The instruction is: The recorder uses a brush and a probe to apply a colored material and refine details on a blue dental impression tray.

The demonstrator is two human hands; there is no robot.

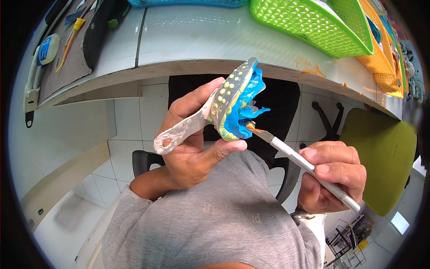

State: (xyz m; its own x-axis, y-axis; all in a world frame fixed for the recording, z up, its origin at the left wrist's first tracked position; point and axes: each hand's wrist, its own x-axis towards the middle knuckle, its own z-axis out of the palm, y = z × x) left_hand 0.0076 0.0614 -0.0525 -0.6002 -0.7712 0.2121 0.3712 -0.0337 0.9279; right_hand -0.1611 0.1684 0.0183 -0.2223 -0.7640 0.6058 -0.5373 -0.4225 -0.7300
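My left hand (pixel 192 152) grips a perforated dental impression tray (pixel 182 131), its pale handle pointing down to the left. Yellow-green beads of material poke through the tray's holes. Blue impression material (pixel 255 87) with ragged, raised edges fills the side turned to the right. Between the fingers and thumb of my right hand (pixel 333 175) is a craft knife (pixel 293 155) with a knurled silver handle. Its blade reaches the lower edge of the blue material, where something orange-brown shows. Whether the tip is sunk in there, I cannot tell.
A white worktop (pixel 188 40) curves across beyond my hands. On it stand a green basket (pixel 313 27) and orange baskets (pixel 380 54) at right. A yellow-handled tool (pixel 74 31) lies on a grey mat at left. An olive chair (pixel 380 157) stands to the right.
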